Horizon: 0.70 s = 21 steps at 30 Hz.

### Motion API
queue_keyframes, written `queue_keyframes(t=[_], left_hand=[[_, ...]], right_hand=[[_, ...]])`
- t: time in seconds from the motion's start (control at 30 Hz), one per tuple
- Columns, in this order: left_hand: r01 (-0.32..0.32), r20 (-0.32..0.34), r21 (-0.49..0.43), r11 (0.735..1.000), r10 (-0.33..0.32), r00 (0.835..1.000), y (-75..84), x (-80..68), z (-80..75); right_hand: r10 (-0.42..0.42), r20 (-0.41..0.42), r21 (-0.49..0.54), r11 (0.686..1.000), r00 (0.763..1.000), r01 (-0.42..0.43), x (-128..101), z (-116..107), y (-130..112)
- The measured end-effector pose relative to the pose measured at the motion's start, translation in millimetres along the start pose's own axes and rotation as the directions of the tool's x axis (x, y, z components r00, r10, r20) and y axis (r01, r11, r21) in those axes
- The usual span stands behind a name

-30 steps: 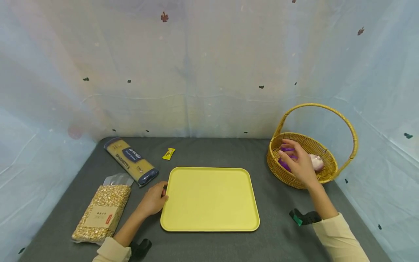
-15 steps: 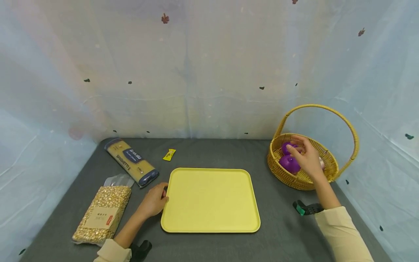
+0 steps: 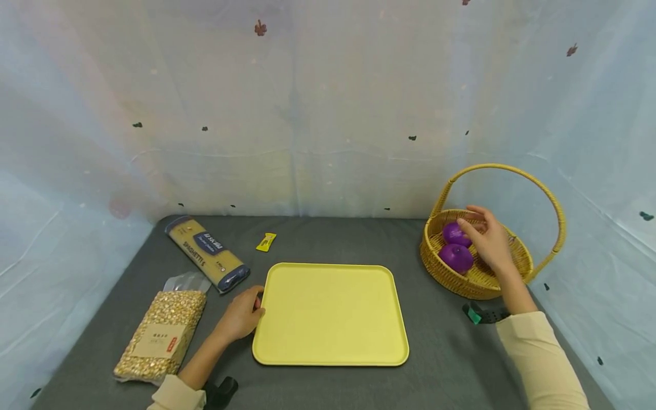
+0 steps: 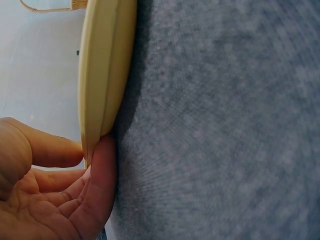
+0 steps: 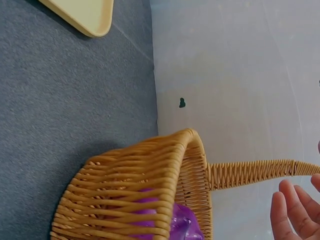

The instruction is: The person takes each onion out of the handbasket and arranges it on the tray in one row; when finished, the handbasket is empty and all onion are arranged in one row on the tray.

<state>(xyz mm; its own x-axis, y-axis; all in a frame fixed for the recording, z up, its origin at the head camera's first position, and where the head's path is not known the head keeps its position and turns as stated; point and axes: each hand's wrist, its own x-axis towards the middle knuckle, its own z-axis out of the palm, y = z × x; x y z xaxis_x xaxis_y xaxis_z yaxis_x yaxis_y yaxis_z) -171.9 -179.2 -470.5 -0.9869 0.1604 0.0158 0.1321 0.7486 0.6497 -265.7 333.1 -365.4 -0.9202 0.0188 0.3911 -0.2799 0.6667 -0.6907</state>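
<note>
Pinched and parted

Near a yellow-and-blue "SPAGHETTI" pack [image 3: 207,254], the left hand [image 3: 240,313] pinches a yellow rectangular tray [image 3: 330,314] by its edge; the right hand [image 3: 489,240], fingers [image 5: 280,217] parted, empty, hovers over a tan wicker basket [image 3: 445,275] of round purple objects [image 3: 456,259].

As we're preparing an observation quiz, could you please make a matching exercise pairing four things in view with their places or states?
1. Left hand
2. Right hand
3. Spaghetti packet
4. Purple round objects

A. Inside the basket
B. Lying left of the small yellow wrapper
C. Pinching the left edge of the tray
D. Above the basket, holding nothing

Pairs: 1-C, 2-D, 3-B, 4-A
</note>
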Motion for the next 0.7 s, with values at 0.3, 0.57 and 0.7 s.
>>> queue_keyframes(t=[0.3,0.57,0.7], left_hand=[[0.012,0.0,-0.014,1.0,-0.012,1.0,1.1,-1.0,0.2],[0.007,-0.011,-0.017,1.0,-0.007,1.0,0.4,-1.1,1.2],[-0.002,-0.019,-0.006,1.0,0.001,1.0,0.0,-1.3,1.5]], right_hand=[[-0.006,-0.01,0.04,0.999,1.0,0.006,10,-5,-1],[0.065,-0.035,0.046,0.997,0.997,-0.064,19,-10,10],[0.09,-0.052,0.049,0.995,0.995,-0.087,23,-12,17]])
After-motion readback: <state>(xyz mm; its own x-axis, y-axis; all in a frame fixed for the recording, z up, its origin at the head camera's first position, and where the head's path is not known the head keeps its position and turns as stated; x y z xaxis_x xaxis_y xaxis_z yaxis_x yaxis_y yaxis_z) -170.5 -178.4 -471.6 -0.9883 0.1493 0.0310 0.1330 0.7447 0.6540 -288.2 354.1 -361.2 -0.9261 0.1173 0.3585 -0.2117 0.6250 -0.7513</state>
